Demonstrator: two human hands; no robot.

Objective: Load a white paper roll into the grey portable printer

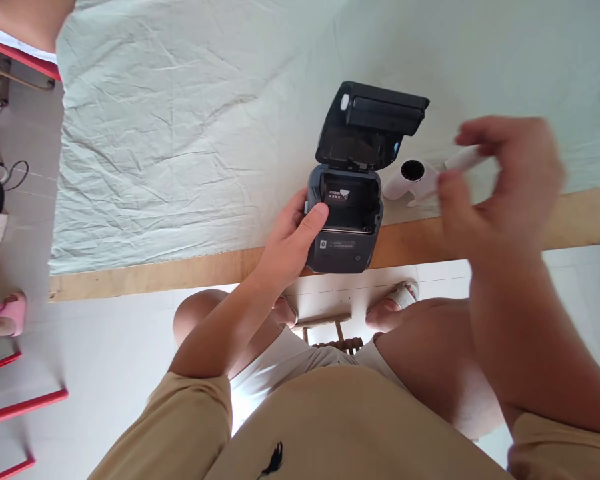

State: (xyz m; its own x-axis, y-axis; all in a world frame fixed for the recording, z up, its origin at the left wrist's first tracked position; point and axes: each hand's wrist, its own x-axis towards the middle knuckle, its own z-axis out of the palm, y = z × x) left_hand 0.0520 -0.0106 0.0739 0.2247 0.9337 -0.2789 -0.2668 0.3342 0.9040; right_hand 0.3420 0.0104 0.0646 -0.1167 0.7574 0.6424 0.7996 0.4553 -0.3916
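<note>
Pale green cloth (180, 133) covers the table, and a small dark printer (344, 223) stands at its near wooden edge (145, 270) with the lid (373, 123) open. My left hand (293, 237) is clamped on the printer's left side. My right hand (500, 180), blurred, pinches white paper from the roll (413, 179) just beside the printer. I judge a pull could tip the printer off the edge.

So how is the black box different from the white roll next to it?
The printer is dark and boxy; the paper roll is white and round. The printer stands with its lid flipped open; the roll lies on its side. The left hand grips the printer; nothing holds the roll. Both sit on the cloth-covered table.
</note>
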